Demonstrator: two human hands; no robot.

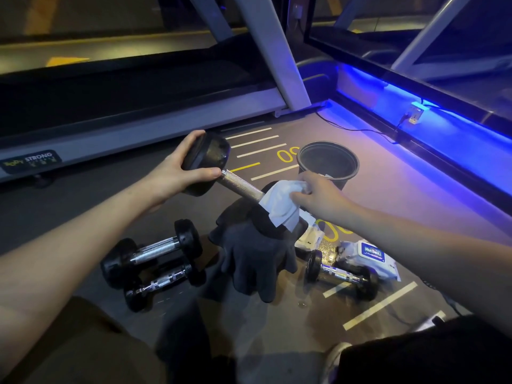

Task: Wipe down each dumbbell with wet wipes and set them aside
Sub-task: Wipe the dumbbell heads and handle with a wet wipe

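My left hand (pixel 180 173) grips the upper black head of a large dumbbell (pixel 241 185), held tilted above the floor. Its lower head rests on a dark cloth (pixel 255 253). My right hand (pixel 318 195) pinches a white wet wipe (pixel 281 205) against the lower end of the knurled metal handle. Two smaller dumbbells (pixel 152 253) lie side by side on the floor at the left. Another small dumbbell (pixel 342 274) lies at the right. A pack of wet wipes (pixel 371 257) sits just behind it.
A black round bin (pixel 328 162) stands on the floor beyond my right hand. A treadmill base (pixel 133 134) runs along the left back. A blue-lit ledge (pixel 443 139) with a socket and cable lines the right. My knees fill the bottom edge.
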